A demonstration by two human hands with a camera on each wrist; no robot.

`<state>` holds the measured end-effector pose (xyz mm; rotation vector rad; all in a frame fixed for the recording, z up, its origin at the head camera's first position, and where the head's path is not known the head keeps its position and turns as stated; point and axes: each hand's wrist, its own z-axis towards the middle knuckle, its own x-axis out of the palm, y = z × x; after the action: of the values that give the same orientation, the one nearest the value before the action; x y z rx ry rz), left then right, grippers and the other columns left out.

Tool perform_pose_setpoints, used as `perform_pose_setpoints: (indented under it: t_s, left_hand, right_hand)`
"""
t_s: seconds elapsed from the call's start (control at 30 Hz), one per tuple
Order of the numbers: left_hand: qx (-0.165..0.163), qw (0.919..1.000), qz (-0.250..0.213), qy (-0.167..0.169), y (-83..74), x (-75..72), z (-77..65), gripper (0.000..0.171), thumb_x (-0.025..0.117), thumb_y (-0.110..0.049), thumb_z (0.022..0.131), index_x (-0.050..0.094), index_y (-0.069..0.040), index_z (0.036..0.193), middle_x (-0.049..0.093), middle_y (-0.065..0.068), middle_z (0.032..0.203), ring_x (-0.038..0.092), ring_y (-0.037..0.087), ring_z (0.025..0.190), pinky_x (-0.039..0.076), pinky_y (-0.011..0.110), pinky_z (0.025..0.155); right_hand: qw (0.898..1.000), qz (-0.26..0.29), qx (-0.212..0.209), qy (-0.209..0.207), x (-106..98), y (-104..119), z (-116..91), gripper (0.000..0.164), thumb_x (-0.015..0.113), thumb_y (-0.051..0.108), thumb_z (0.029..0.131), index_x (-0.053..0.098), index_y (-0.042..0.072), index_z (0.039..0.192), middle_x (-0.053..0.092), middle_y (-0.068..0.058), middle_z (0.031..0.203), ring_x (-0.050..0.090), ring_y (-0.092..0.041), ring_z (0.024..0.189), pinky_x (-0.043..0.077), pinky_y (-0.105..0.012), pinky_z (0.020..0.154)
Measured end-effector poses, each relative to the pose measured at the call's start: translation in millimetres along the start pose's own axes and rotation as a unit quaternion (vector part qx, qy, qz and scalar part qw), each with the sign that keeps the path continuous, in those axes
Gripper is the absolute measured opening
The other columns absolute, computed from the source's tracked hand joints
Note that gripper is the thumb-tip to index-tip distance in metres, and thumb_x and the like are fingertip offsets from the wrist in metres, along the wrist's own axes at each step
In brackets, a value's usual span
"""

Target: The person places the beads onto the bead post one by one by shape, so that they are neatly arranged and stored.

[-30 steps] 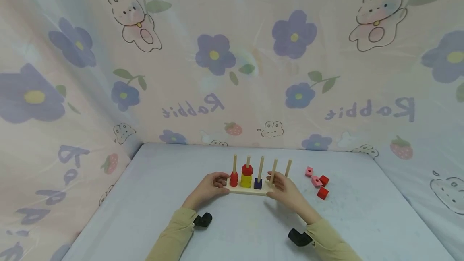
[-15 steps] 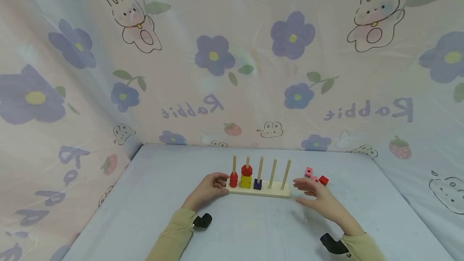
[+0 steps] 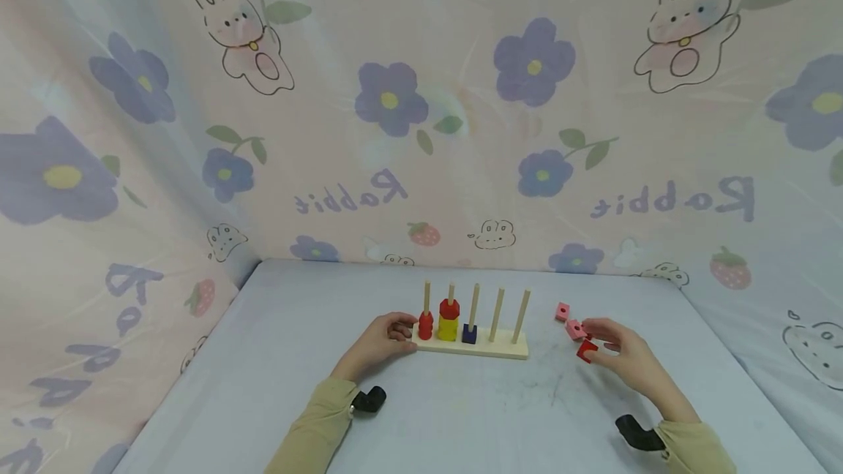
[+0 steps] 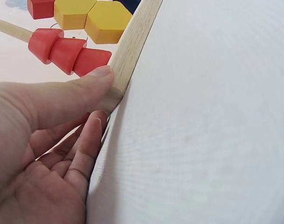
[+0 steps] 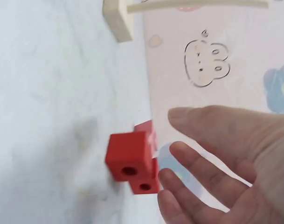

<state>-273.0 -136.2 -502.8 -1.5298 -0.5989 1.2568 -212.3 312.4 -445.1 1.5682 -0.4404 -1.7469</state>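
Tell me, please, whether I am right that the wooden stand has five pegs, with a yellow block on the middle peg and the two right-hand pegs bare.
Not quite: the head view shows that the block on the middle peg is dark blue. The wooden stand does have five pegs, and the two right-hand pegs are bare.

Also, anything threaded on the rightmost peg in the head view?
No, the rightmost peg stands bare from its tip down to the wooden base.
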Motion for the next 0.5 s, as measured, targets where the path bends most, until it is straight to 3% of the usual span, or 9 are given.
perform_pose_setpoints:
  t_s: [0.2,0.5]
  left_hand:
    - [0.008,0.9999,-0.007,0.000,-0.9,0.8,-0.1,0.048,0.074,0.001,0.080,0.054,0.007,0.124,0.060,0.018,0.102,0.055,0.026,0.088,0.046,0.026,0.076]
    - [0.009,0.9999,0.006,-0.003,-2.5,-0.2,-1.3,0.047,0.076,-0.007,0.081,0.057,0.000,0.123,0.061,0.009,0.101,0.056,0.017,0.088,0.047,0.026,0.079]
  right_hand:
    - [0.999,0.003,0.036,0.006,5,-16,1,0.050,0.075,0.007,0.081,0.053,-0.006,0.125,0.057,-0.025,0.121,0.056,-0.043,0.107,0.049,-0.049,0.085]
    - [0.998,-0.022,0.053,0.012,11,-24,3,0.047,0.075,0.004,0.080,0.056,-0.005,0.122,0.060,-0.022,0.114,0.060,-0.034,0.096,0.051,-0.045,0.079]
